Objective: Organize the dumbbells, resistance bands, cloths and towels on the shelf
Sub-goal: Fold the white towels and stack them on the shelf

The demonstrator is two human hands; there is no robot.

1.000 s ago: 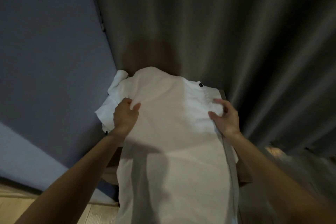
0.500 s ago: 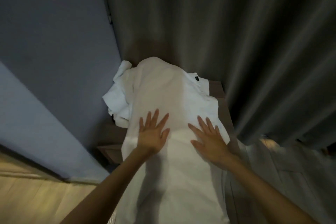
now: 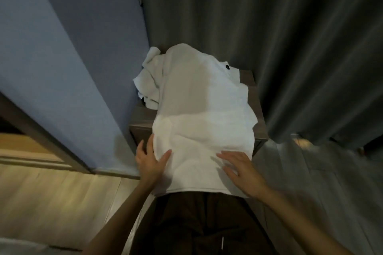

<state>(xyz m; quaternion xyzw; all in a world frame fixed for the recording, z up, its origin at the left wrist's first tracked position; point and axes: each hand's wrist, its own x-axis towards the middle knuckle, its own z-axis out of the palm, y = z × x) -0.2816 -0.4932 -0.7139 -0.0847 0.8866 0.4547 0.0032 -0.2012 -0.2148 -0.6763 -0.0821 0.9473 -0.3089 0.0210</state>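
Nearest to us, our dark trousers (image 3: 196, 223) fill the bottom of the view, with pale wooden floor (image 3: 51, 203) off to the left. Just above them the lower hem of the white towel (image 3: 203, 122) hangs down over the front edge of the shelf (image 3: 256, 97).

Our left hand (image 3: 150, 163) is at the towel's left edge. Its thumb lies across the front face and its fingers are stretched straight up alongside the edge, not curled round anything. Our right hand (image 3: 241, 168) lies flat on the hanging part near the lower right corner, fingers spread and pointing left. It presses the fabric and grasps nothing.

Farther on, the towel runs up over the front edge and covers most of the shelf top, leaving bare grey strips along the right edge and at the front left corner. Toward the rear edge it rises in a rounded hump, and what lies under it is hidden. A small black tag (image 3: 227, 67) shows near its rear right.

A crumpled white cloth (image 3: 148, 80) sits at the rear left corner, partly under the towel and spilling past the left edge.

Behind stand a blue wall (image 3: 72, 58) and a grey curtain (image 3: 290, 47).
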